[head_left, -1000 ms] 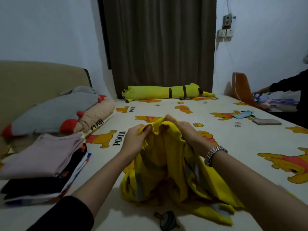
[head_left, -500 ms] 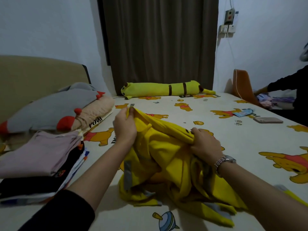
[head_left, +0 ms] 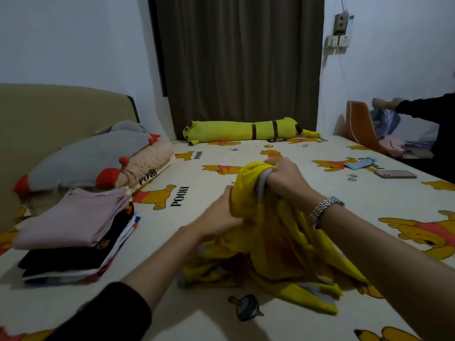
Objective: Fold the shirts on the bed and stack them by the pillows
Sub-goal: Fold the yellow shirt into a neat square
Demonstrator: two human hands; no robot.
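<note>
1. Lying bunched in the middle of the bed (head_left: 283,193), just in front of the person, the yellow shirt (head_left: 278,244) is not yet flat; its upper part is being lifted off the sheet while the rest is spreading down toward the near edge.
2. The right hand (head_left: 285,175) is gripping the top of the shirt, with the fingers curled around a yellow fold and a grey trim band, and it is sitting higher and farther from the body.
3. The left hand (head_left: 221,217) is pinching a fold of the same cloth, lower and nearer to the body, so the 2 hands are close together and the cloth is hanging between and below them.
4. The relation that matters for the next move: the shirt is running from the hands back toward the person, and the stack of folded shirts (head_left: 73,230) is lying to the left, beside the pillows (head_left: 93,158), so the left hand is the nearer one to it.
5. I judge the shirt must be spread out flat first.
6. Collar, sleeves and hem are hard to tell apart in the crumpled cloth, and the left fingertips are hidden inside the folds.
7. A phone (head_left: 395,174) is resting far to the right.
</note>
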